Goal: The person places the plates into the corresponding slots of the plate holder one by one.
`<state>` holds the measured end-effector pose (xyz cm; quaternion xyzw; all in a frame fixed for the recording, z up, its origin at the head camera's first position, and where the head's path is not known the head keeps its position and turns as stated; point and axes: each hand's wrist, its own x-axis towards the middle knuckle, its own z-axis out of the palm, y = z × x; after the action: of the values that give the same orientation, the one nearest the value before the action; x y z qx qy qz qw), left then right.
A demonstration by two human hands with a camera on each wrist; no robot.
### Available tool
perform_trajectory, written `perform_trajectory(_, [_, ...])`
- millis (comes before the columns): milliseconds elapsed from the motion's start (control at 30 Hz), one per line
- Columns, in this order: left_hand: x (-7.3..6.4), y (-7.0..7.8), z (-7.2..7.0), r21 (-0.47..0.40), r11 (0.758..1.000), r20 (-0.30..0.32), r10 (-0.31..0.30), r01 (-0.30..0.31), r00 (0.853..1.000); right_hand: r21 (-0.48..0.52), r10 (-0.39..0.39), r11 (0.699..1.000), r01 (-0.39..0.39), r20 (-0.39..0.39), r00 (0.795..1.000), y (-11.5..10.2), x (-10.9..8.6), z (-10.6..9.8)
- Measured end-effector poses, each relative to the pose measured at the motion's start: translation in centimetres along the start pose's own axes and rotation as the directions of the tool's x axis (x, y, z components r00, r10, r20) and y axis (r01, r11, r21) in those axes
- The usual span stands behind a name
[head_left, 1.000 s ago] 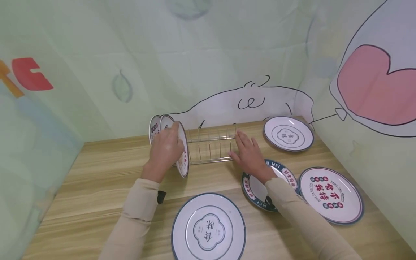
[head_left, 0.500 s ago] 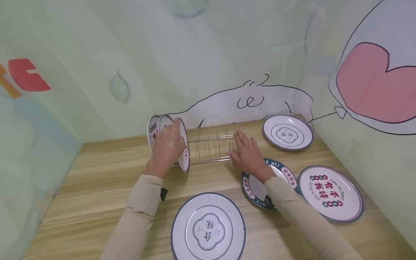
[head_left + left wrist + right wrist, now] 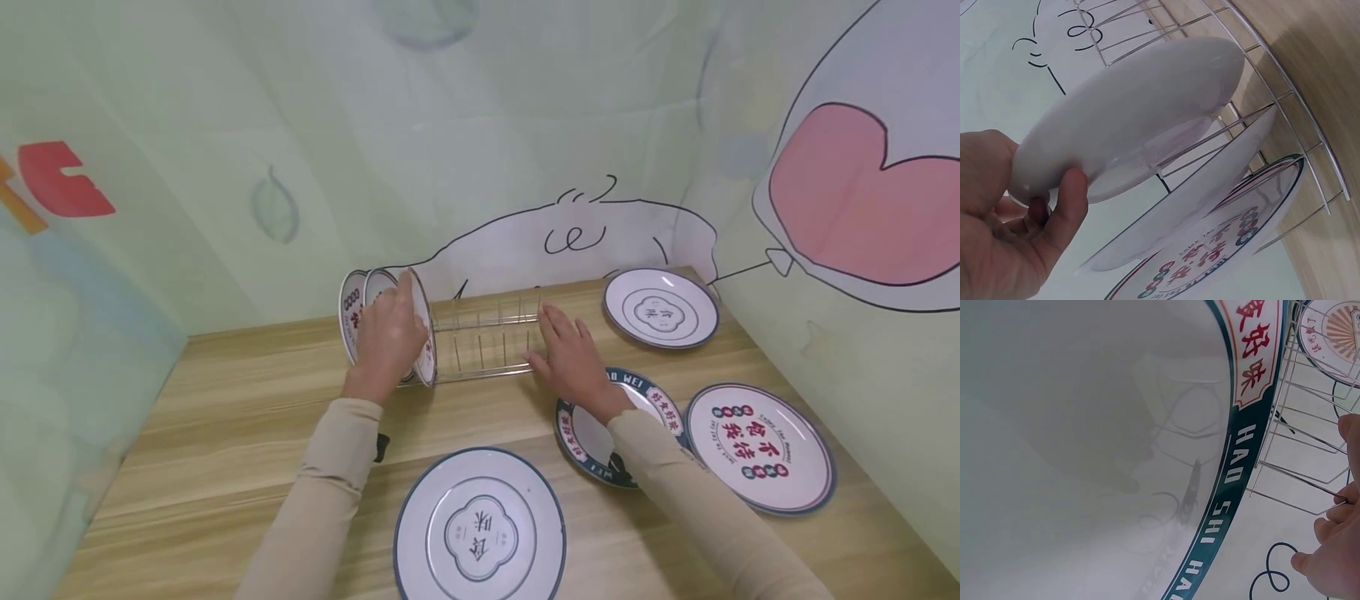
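My left hand (image 3: 390, 337) pinches the rim of a white plate (image 3: 1141, 100), thumb on one face and fingers on the other. This plate stands upright in a wire dish rack (image 3: 487, 373), its printed face toward the right. Left of it, two more plates stand in the rack, a white plate (image 3: 1179, 203) and a plate with red lettering (image 3: 1210, 247). My right hand (image 3: 573, 362) holds the rack's right end, the thumb at the front rail and the fingers toward the back rail. In the right wrist view its fingers bend at the end wires.
On the wooden table (image 3: 225, 442) lie a large blue-rimmed plate (image 3: 480, 462), a green-rimmed plate (image 3: 592, 429) under my right forearm, a plate with red lettering (image 3: 802, 467) and a smaller plate (image 3: 697, 308). A printed curtain (image 3: 337, 167) stands behind the rack.
The plate in my left hand has gone lower and farther back into the rack slot, turning more upright. My right hand stays at the rack's end.
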<state>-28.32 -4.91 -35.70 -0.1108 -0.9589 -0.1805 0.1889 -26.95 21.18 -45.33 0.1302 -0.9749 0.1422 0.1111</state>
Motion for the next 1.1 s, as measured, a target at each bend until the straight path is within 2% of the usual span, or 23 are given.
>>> perform_trajectory(233, [0.3,0.0,0.6,0.019,1.000,0.025,-0.020,0.019,1.000,0.003,-0.002,1.000,0.002,-0.011,1.000,-0.1,-0.1,-0.1])
perform_trajectory(600, [0.5,-0.1,1.2,0.061,0.997,0.016,-0.037,0.036,0.999,0.004,0.004,1.000,-0.004,-0.009,1.000,-0.1,-0.1,-0.1])
perform_trajectory(900, [0.6,-0.2,0.3,0.080,0.992,0.075,-0.101,0.095,0.992,0.006,0.001,1.000,-0.001,-0.014,1.000,-0.5,-0.1,-0.3])
perform_trajectory(1100, [0.6,0.0,-0.3,0.100,0.989,0.103,-0.120,0.110,0.987,0.013,0.015,1.000,-0.015,-0.008,1.000,-0.5,-0.1,-0.3])
